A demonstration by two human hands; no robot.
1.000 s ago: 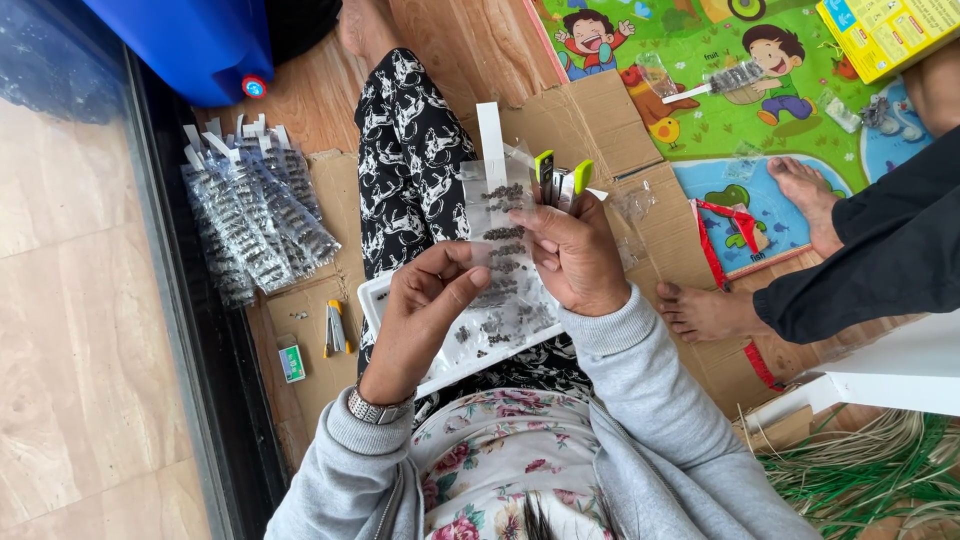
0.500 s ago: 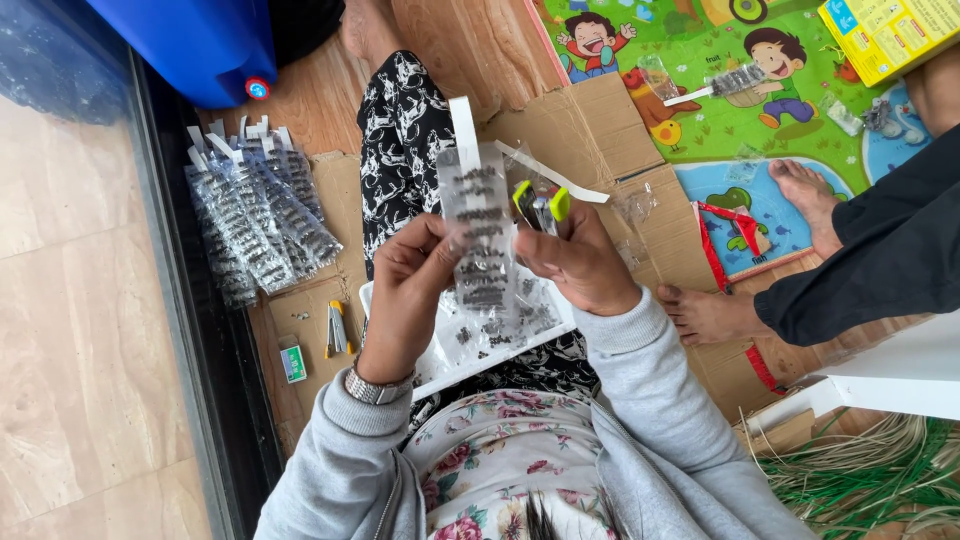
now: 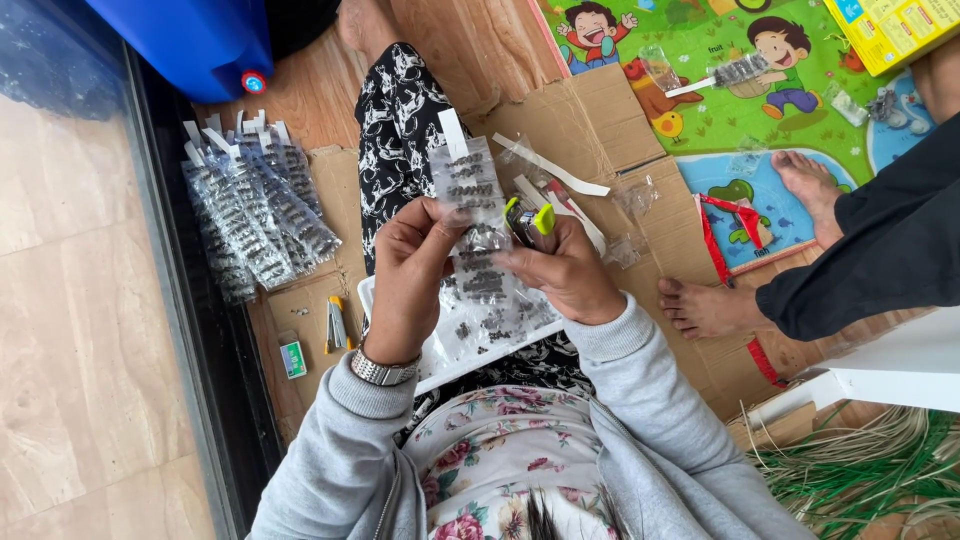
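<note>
The left hand (image 3: 415, 265) and right hand (image 3: 560, 270) are both pinching a clear bag (image 3: 475, 225) of small dark bits. The right fingers are also gripping a green tool (image 3: 530, 218).

I see the packet strip (image 3: 470, 215) held between left hand (image 3: 415, 275) and right hand (image 3: 565, 275), above the tray (image 3: 440, 372) on the lap. Cardboard sheet (image 3: 590, 125) lies on the floor under it all. Pile of filled packets (image 3: 255, 215) sits at its left edge, play mat (image 3: 720, 110) past its far right corner, another person's feet (image 3: 705, 305) at its right edge.
</note>
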